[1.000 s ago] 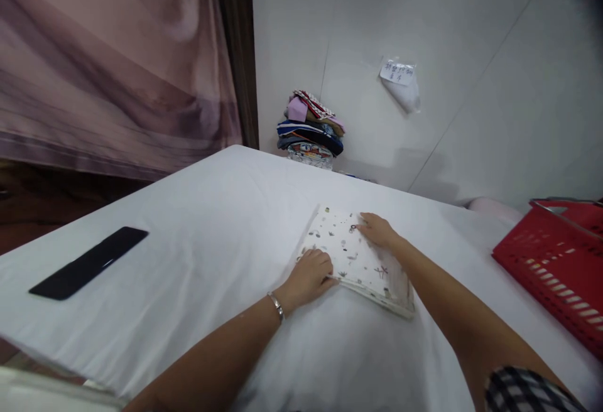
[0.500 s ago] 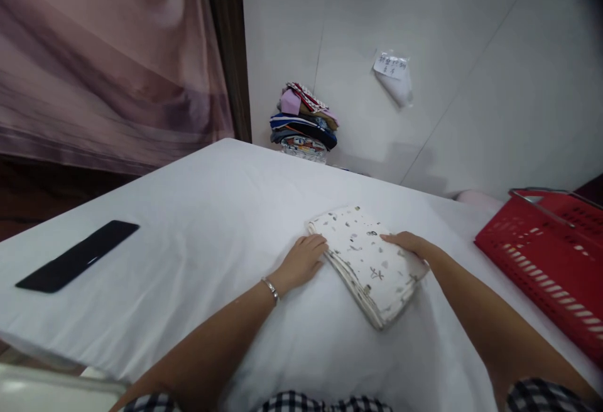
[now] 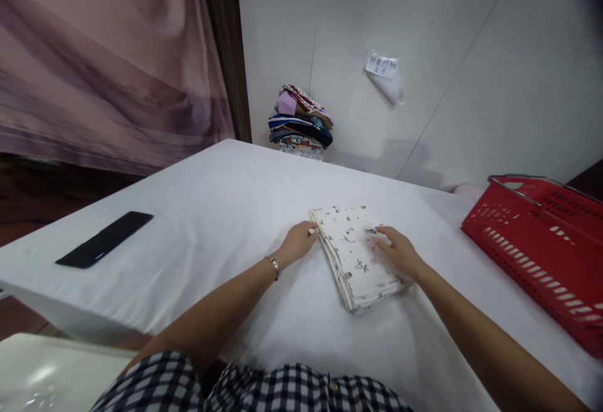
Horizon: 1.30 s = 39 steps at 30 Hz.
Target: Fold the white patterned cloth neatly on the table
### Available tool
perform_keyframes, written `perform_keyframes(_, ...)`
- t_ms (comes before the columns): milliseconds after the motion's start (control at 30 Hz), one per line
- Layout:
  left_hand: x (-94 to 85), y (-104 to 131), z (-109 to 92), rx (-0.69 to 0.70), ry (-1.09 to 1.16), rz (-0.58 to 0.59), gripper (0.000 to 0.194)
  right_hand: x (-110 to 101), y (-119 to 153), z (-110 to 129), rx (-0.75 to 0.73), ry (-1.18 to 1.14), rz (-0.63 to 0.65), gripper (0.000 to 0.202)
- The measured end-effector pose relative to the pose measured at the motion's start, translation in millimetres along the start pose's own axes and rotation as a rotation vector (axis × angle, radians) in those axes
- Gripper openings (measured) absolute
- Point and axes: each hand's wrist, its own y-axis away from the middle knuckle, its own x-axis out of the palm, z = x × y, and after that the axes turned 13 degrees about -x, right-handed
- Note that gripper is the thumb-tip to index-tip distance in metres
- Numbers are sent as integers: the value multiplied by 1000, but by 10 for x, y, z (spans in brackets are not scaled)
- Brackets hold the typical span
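Observation:
A white folded cloth point(image 3: 351, 245) with a small grey and brown print lies in several layers on the white-covered table point(image 3: 226, 211). At its left edge is my left hand point(image 3: 299, 241), fingers and thumb closed on the layers near the far left corner. My right hand point(image 3: 398, 254) hovers at or lightly touches the cloth's right side, thumb and fingers apart; slight blur hides whether it presses down. The cloth's lower right corner is partly hidden by that hand.
A red plastic basket point(image 3: 532, 255) with metal handles stands at the right. On the left lies a flat black object point(image 3: 106, 239). Beyond the far edge, a stack of folded clothes point(image 3: 301, 123) rises by the wall, where a paper note point(image 3: 384, 66) hangs.
My right hand has lifted its fingers and spread them. My left hand, earlier flat beside the cloth, now closes on its left edge. The cloth is turned slightly, and the view has shifted.

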Motion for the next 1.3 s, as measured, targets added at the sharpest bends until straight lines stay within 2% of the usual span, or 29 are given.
perform_keyframes(133,10,-310,-18,-138,20,-90,32,316,92,508,-265,-68,159,66)
perform_keyframes(233,37,-539,-17,-162,3,-98,42,494,136,687,-367,-48,254,70)
perform_keyframes(367,84,-736,-9,-147,1,-66,47,576,174,689,-386,-13,256,66)
perform_keyframes(500,103,-826,10,-120,22,-37,38,549,200,687,-385,-3,269,65)
perform_keyframes(633,90,-845,23,-113,72,-35,30,526,233,730,-393,-11,285,64)
perform_keyframes(867,124,-866,94,-145,85,-98,24,545,284,757,-421,27,319,66)
perform_keyframes(1100,151,-916,182,-183,145,-67,22,589,299,772,-455,103,321,63)
perform_keyframes(1233,146,-944,166,-204,123,-70,22,563,282,792,-460,105,330,63)
perform_keyframes(1300,113,-944,141,-204,119,-36,22,525,286,817,-454,94,340,63)
